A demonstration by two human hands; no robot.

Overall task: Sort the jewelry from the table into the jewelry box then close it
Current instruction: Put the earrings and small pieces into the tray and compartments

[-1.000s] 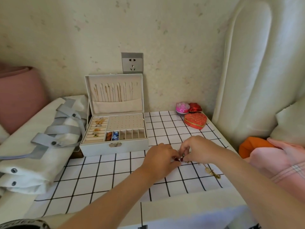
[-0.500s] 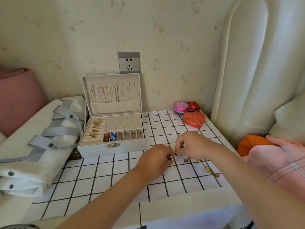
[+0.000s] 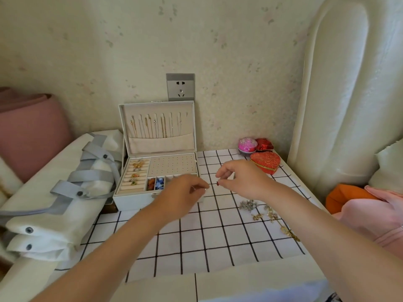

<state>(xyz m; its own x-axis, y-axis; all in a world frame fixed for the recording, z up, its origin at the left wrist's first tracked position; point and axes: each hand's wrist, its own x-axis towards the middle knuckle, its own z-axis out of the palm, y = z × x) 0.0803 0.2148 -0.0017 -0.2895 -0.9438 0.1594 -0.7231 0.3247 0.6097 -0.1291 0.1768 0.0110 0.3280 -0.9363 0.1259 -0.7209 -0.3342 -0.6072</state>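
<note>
A small red piece [image 3: 217, 183] is pinched by the right grip [image 3: 242, 178] just beside the open jewelry box [image 3: 135, 201]. The left grip [image 3: 184, 192] is curled, and whether anything is held cannot be told. The piece is best kept pinched until lowered into a free compartment. Against the earlier frame, both grips are raised from the surface [image 3: 218, 247] and parted; the remaining jewelry [image 3: 248, 204] is left behind.

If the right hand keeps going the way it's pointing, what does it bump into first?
Probably the open jewelry box: the right hand, pinching a tiny red piece, points left at its near right corner. The left hand hovers just there too, so depth makes it uncertain which comes first.
</note>
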